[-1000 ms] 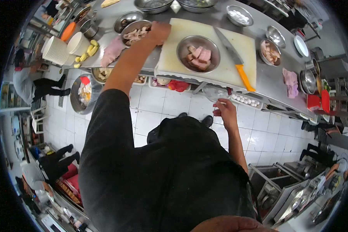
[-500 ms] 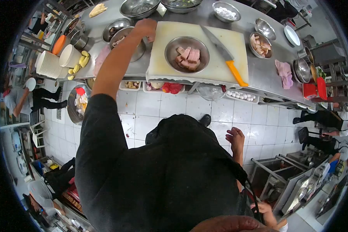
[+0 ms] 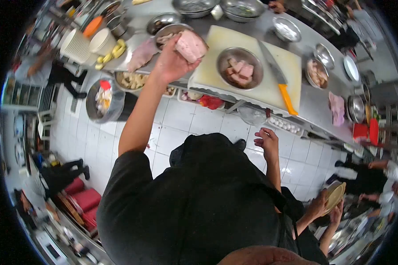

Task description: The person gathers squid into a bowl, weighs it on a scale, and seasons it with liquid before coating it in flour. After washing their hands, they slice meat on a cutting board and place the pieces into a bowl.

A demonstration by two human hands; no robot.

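A thick pink block of meat [image 3: 192, 46] is gripped in my left hand [image 3: 170, 63], raised beside the metal bowls left of the cutting board. My right hand [image 3: 267, 142] hangs over the floor in front of the counter, fingers apart and holding nothing. On the white cutting board [image 3: 212, 42] stands a metal bowl [image 3: 223, 73] with chunks of meat [image 3: 241, 71] in it. To its right lies a knife [image 3: 276, 73] with an orange handle. A flat piece of pale meat [image 3: 141, 54] rests on the counter to the left.
Stacked white bowls [image 3: 77, 46] and yellow pieces [image 3: 112, 55] occupy the counter's left. Sliced meat fills a bowl [image 3: 317, 73] at the right. Below the left edge stands a large metal pot [image 3: 92, 104]. A person's hands at lower right hold a yellowish bowl [image 3: 335, 197].
My left hand has come back from the bowls toward me and now holds the meat block. The view has shifted, with the counter items appearing farther right. My right hand remains low and open.
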